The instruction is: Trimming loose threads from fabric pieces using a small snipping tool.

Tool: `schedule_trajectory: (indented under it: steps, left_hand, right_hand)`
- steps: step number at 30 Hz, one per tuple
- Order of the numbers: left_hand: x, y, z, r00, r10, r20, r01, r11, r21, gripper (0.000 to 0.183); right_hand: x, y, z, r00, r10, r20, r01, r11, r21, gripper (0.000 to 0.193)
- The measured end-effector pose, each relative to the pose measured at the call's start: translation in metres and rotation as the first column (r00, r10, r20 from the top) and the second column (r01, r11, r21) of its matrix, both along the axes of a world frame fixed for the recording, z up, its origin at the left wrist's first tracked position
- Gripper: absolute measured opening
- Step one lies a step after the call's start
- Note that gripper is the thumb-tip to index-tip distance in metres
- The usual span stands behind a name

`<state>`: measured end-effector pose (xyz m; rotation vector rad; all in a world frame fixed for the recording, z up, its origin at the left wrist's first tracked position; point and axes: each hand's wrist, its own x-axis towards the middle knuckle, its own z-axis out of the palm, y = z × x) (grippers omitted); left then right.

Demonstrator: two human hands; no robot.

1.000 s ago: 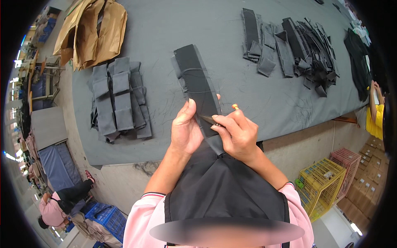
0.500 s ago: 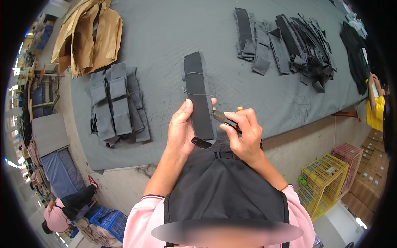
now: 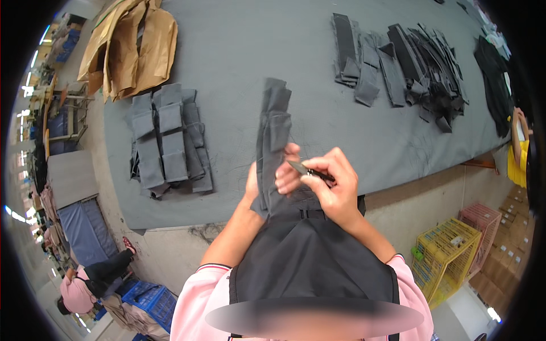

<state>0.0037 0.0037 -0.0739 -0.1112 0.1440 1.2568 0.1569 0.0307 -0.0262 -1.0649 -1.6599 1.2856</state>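
A dark grey fabric strip (image 3: 274, 133) with folded, pocket-like flaps stands lengthwise in front of me, slightly blurred. My left hand (image 3: 287, 177) is closed round its lower part, with the palm behind it and the fingertips curling past its right edge. Just right of those fingers, my right hand (image 3: 336, 183) grips small black thread snips (image 3: 310, 170). Their pointed blades aim up and left, close to the left fingertips and apart from the strip. Left of my hands lies a stack of similar grey strips (image 3: 168, 139).
More strips (image 3: 426, 74) lie in a loose pile at the far right of the grey-covered table (image 3: 227, 45). A brown paper bag (image 3: 133, 51) stands at the far left. Beyond the table are yellow crates (image 3: 446, 253), cartons (image 3: 500, 244) and a person in pink (image 3: 79, 292).
The strip has been turned over from its smooth dark face to its flapped side. My left fingers have come round its right edge. The right hand still holds the snips.
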Motion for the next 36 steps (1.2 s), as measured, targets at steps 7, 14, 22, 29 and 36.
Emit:
schedule_trajectory:
  steps: [7, 14, 22, 29, 36]
  left_hand:
    - [0.010, -0.003, 0.006, 0.999, -0.045, 0.010, 0.046, 0.996, -0.073, 0.039]
    - [0.014, 0.000, 0.014, 0.953, -0.101, -0.286, 0.009, 0.952, -0.306, 0.035]
    - [0.014, 0.000, 0.018, 0.709, -0.064, -0.702, -0.065, 0.986, -0.156, 0.041]
    - [0.003, 0.000, 0.014, 0.627, -0.093, -0.774, -0.070, 0.982, -0.175, 0.042]
    - [0.006, 0.002, 0.017, 0.617, -0.147, -0.773, -0.040, 0.975, -0.218, 0.058]
  right_hand:
    - [-0.004, -0.011, 0.000, 0.993, -0.024, 0.119, -0.008, 0.966, 0.260, 0.023]
    - [-0.012, -0.011, -0.007, 0.997, -0.021, 0.076, -0.004, 0.949, 0.315, 0.027]
    - [-0.011, -0.012, -0.001, 0.989, -0.030, 0.141, -0.022, 0.936, 0.352, 0.027]
    - [-0.007, -0.009, 0.004, 0.967, -0.054, 0.250, -0.099, 0.822, 0.561, 0.027]
    - [0.003, -0.015, 0.006, 0.977, -0.039, 0.207, -0.042, 0.926, 0.375, 0.027]
